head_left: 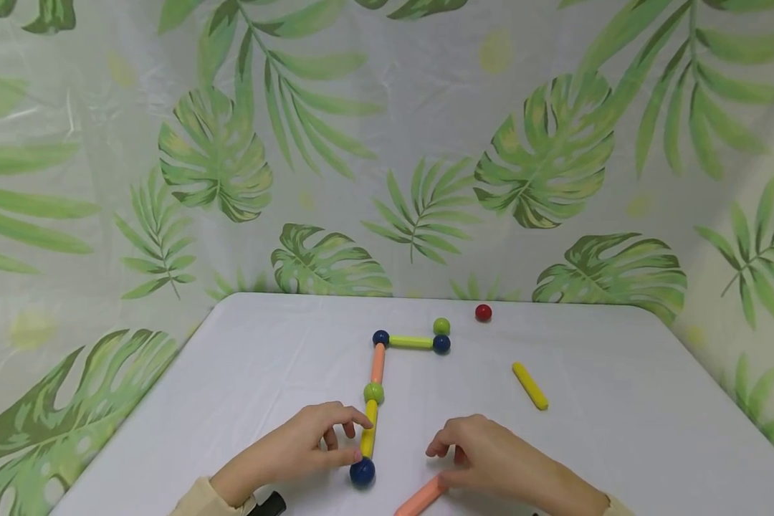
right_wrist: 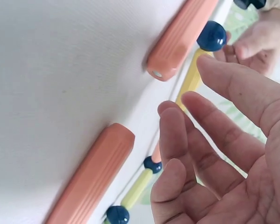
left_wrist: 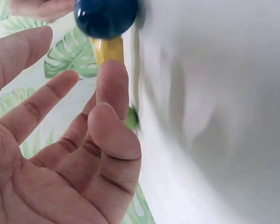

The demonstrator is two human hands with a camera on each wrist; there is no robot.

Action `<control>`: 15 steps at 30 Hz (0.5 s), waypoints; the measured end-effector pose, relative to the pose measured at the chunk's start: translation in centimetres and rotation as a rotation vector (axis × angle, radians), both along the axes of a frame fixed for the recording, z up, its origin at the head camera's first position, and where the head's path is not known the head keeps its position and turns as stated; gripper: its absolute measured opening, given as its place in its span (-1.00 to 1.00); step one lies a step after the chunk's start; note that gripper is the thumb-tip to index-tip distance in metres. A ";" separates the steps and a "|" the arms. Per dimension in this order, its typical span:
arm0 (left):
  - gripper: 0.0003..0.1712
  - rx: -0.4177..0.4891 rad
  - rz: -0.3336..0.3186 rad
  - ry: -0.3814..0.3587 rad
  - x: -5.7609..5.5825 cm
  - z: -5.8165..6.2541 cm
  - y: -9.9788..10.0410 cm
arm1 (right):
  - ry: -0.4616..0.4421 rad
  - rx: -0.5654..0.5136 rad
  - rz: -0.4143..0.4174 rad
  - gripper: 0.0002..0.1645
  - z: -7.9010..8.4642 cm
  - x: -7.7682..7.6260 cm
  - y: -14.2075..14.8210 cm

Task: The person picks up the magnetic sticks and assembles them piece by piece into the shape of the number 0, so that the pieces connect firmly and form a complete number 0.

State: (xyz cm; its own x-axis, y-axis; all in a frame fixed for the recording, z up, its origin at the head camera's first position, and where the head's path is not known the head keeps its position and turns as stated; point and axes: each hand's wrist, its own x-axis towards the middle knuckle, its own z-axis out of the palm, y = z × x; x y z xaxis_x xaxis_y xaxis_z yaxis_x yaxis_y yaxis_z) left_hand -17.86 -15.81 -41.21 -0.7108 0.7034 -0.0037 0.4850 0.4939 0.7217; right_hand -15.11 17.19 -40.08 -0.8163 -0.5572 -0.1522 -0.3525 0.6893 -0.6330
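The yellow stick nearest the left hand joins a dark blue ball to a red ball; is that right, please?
Not quite: the head view shows the yellow stick nearest the left hand joining the dark blue ball to a green ball, not red.

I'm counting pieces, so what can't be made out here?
Head: near end of the pink rod, cut by the bottom edge.
Left wrist: most of the green ball, behind the left hand.
Left wrist: top of the blue ball, cut by the top edge.
Right wrist: outer ends of upper rod and lower rod, cut by picture edges.
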 end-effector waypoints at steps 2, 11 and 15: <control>-0.59 0.005 0.005 -0.023 0.6 -0.2 0.0 | 0.007 -0.001 0.007 -0.70 0.0 0.2 0.2; -0.55 0.013 0.035 -0.065 2.2 -1.2 -0.2 | -0.004 0.005 0.015 -0.71 -0.7 0.8 -0.1; -0.55 0.029 0.035 -0.074 2.4 -1.6 -0.2 | -0.012 0.015 0.020 -0.73 -1.1 1.0 -0.3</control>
State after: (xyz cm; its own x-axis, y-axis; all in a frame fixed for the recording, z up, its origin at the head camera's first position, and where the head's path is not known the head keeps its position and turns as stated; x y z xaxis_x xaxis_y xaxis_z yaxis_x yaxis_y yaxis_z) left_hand -15.44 -16.03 -42.83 -0.7332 0.6790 -0.0372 0.4131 0.4881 0.7688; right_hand -14.13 16.94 -41.16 -0.8031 -0.5709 -0.1708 -0.3585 0.6919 -0.6267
